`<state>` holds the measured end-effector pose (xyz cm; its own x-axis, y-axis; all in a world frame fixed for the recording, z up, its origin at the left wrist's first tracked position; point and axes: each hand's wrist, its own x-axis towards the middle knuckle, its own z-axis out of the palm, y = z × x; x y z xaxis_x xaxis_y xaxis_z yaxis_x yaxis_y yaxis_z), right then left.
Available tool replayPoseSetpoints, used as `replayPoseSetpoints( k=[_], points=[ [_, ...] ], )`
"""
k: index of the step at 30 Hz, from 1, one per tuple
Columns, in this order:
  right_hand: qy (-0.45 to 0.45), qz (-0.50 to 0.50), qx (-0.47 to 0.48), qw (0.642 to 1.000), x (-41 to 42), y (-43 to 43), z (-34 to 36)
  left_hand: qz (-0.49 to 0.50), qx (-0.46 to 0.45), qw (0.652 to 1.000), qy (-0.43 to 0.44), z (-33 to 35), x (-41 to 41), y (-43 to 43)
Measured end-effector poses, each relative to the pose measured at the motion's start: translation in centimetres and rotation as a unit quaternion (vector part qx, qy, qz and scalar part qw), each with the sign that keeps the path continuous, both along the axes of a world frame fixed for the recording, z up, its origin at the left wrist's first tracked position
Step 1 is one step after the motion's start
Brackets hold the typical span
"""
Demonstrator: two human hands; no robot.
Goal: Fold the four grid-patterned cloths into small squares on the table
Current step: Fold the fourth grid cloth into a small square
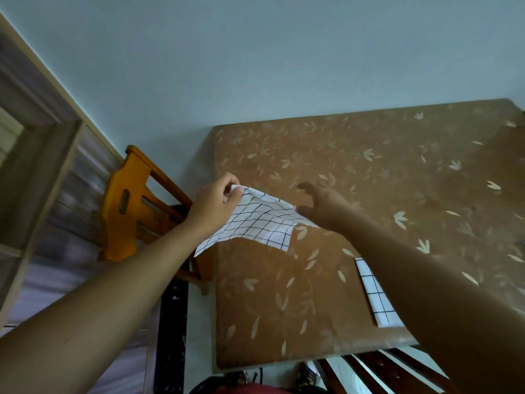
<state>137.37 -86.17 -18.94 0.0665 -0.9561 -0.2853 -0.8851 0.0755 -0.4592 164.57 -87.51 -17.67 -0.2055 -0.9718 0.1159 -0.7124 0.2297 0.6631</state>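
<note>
Surroundings of the desk (369,172). Just left of the desk, at its far corner: an orange wooden chair (127,200) with a slot cut in one panel. Behind the desk: a plain pale blue-green wall (255,66). Well left of the desk: a light wooden door frame (42,166), blurred. Under the desk's near right corner: dark wooden slats (397,371).

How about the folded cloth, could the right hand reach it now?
Probably yes: the folded cloth lies uncovered on the table just beneath the right forearm, and the right hand looks empty; it need only draw back.
</note>
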Motion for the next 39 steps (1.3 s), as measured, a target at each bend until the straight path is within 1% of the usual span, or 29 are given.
replayPoseSetpoints(
  k=[2, 4, 6, 8, 12, 18, 23, 30, 35, 39],
  points=[
    [-0.064, 0.057, -0.01, 0.996, 3.2, 0.0, 0.5, -0.031, -0.036, 0.999, -0.016, 0.3, -0.3, 0.2],
    [-0.099, 0.096, -0.031, 0.99, 6.0, 0.1, 0.8, -0.064, -0.077, 0.995, -0.027, 0.5, -0.5, 0.4],
    [-0.094, 0.118, -0.065, 0.986, 7.5, 0.1, 0.8, -0.082, -0.08, 0.993, -0.03, 0.6, -0.3, 0.5],
    [-0.086, 0.112, -0.09, 0.986, 7.7, 0.0, 0.7, -0.084, -0.055, 0.995, -0.025, 0.9, 0.0, 0.5],
    [-0.089, 0.11, -0.121, 0.982, 7.3, -0.1, 1.1, -0.086, -0.05, 0.995, -0.001, 1.4, 0.5, 0.7],
    [-0.118, 0.124, -0.158, 0.973, 7.1, -0.3, 2.9, -0.098, -0.058, 0.992, 0.045, 2.5, -0.3, 0.3],
    [-0.11, 0.093, -0.124, 0.982, 5.6, -0.1, 3.5, -0.081, -0.092, 0.991, 0.061, 4.3, -0.9, -0.2],
    [-0.061, 0.031, -0.043, 0.997, 1.5, 1.4, 1.3, -0.023, -0.094, 0.992, 0.084, 5.2, 0.6, -0.9],
    [-0.049, -0.014, -0.042, 0.998, -2.1, 2.1, 0.3, 0.031, -0.067, 0.993, 0.096, 5.0, 1.6, -0.9],
    [-0.093, -0.089, -0.03, 0.991, -4.2, 2.6, 0.0, 0.09, -0.029, 0.989, 0.112, 3.8, 2.8, -1.0]
  ],
)
